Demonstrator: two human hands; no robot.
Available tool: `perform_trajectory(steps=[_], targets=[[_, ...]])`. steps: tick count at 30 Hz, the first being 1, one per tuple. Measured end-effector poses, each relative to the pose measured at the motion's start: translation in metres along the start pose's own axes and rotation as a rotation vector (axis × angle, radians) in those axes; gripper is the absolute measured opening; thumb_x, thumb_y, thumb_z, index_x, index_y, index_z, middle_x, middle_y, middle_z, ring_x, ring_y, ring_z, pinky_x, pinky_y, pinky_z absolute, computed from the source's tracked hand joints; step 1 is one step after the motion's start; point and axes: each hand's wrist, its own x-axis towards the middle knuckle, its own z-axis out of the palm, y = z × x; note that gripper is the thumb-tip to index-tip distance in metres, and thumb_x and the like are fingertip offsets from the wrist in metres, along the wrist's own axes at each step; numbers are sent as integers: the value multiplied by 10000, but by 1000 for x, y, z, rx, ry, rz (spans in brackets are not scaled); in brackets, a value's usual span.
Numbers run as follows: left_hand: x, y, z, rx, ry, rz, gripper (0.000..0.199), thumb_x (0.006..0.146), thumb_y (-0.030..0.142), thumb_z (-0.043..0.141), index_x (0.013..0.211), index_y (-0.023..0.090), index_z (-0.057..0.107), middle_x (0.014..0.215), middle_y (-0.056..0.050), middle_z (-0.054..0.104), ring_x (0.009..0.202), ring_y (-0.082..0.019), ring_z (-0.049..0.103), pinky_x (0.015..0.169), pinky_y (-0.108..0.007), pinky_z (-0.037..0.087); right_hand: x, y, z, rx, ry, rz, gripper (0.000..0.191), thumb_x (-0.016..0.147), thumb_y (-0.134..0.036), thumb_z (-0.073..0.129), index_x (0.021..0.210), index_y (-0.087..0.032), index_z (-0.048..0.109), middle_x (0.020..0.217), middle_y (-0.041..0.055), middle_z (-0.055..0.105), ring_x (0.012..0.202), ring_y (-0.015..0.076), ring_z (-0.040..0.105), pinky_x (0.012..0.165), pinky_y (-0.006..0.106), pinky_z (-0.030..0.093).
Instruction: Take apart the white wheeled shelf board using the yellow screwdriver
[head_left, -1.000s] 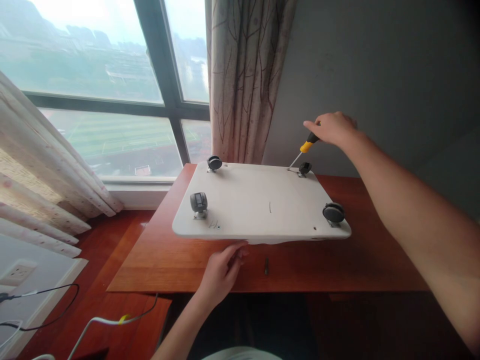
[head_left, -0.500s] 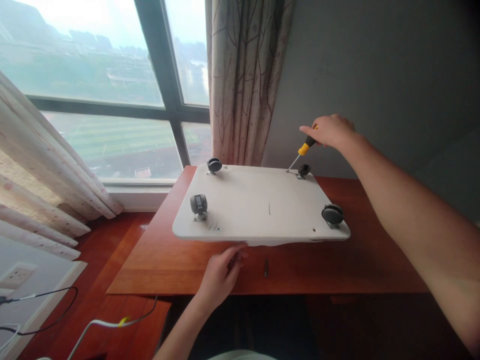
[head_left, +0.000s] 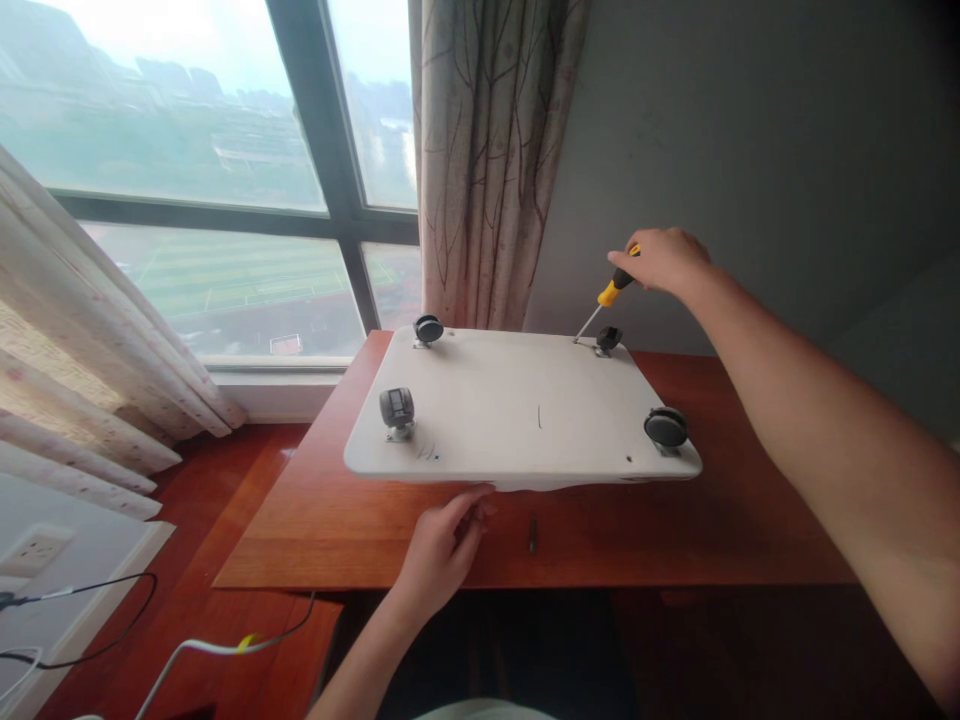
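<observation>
A white board [head_left: 495, 400] with black casters near its corners lies on the wooden table [head_left: 322, 540]. My right hand [head_left: 664, 262] is closed around the handle of a yellow and black screwdriver [head_left: 611, 290]. The screwdriver slants down, its tip at the board's far edge, just left of the far right caster [head_left: 608, 341]. My left hand [head_left: 444, 545] is at the board's near edge, its fingers curled and thumb by the rim; whether they grip anything is hidden.
A small dark metal piece [head_left: 532, 535] lies on the table in front of the board. Behind stand a curtain [head_left: 491, 170] and a grey wall [head_left: 712, 150]. A white cable [head_left: 199, 647] runs at the lower left.
The fingers and thumb of my right hand have shifted slightly on the screwdriver's handle, whose tip stays in the same place. My left hand has not moved.
</observation>
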Motion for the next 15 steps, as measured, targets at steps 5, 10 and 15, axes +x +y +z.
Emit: perform_trajectory(steps=[5, 10, 15], targets=[[0, 0, 0, 12, 3, 2, 318, 985, 216, 478, 1241, 169, 660, 967, -92, 769, 811, -178, 737, 732, -265, 579, 1, 2, 3, 272, -87, -25, 613, 724, -441, 759, 1295, -252, 641, 1231, 124, 671, 804, 266, 693, 664, 419, 581], [0, 0, 0, 21, 10, 10, 328, 984, 213, 486, 1262, 166, 656, 965, -94, 772, 792, -176, 737, 711, -260, 573, 1, 2, 3, 46, 24, -14, 587, 757, -628, 729, 1196, -242, 679, 1058, 147, 712, 963, 363, 678, 782, 510, 554], [-1, 1, 0, 19, 5, 15, 326, 990, 210, 480, 1264, 162, 649, 969, -88, 769, 778, -165, 728, 721, -261, 570, 1, -3, 0, 69, -21, -28, 480, 792, -528, 727, 1176, -242, 697, 1082, 142, 705, 925, 343, 690, 772, 500, 558]])
